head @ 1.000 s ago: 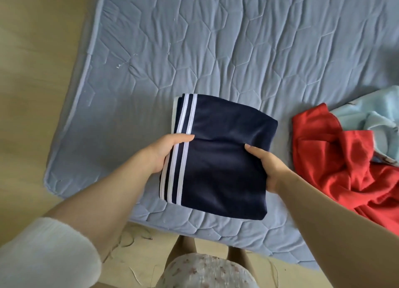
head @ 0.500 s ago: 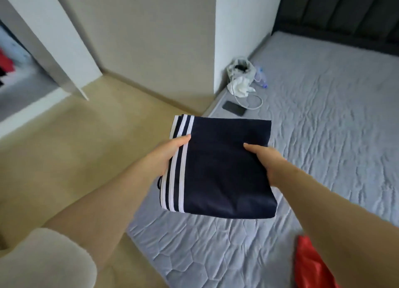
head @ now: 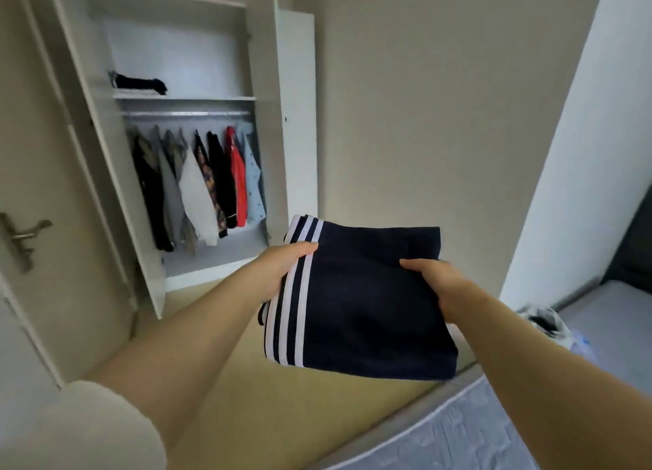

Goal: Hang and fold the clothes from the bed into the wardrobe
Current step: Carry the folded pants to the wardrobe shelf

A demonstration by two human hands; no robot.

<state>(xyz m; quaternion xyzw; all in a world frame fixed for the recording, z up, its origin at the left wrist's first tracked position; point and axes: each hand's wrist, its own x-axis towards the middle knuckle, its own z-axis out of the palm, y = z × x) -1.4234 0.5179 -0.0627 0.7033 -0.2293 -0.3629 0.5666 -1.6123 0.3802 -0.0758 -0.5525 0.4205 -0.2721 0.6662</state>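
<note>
1. Head view: a folded navy garment point(head: 367, 300) with three white stripes along its left edge is held flat in the air, in front of the person and between both hands.
2. The left hand point(head: 282, 268) grips the striped edge, thumb pressed on top and fingers tucked out of sight beneath the cloth. A white sleeve point(head: 88, 431) covers the upper arm.
3. The right hand point(head: 437, 286) pinches the opposite edge the same way, thumb on top and fingers hidden underneath.
4. The garment hangs above the tan floor point(head: 282, 399), just beside the corner of the grey quilted bed point(head: 494, 431) at lower right.
5. Beyond the left hand, well apart from the garment, a white wardrobe point(head: 296, 117) stands open.
6. Inside it, a shelf point(head: 183, 97) carries a small dark folded pile point(head: 139, 83). Below it, a rail point(head: 187, 114) holds hanging clothes point(head: 197, 184) in black, grey, white, red and pale blue.
7. A metal door handle point(head: 23, 237) shows at far left.
</note>
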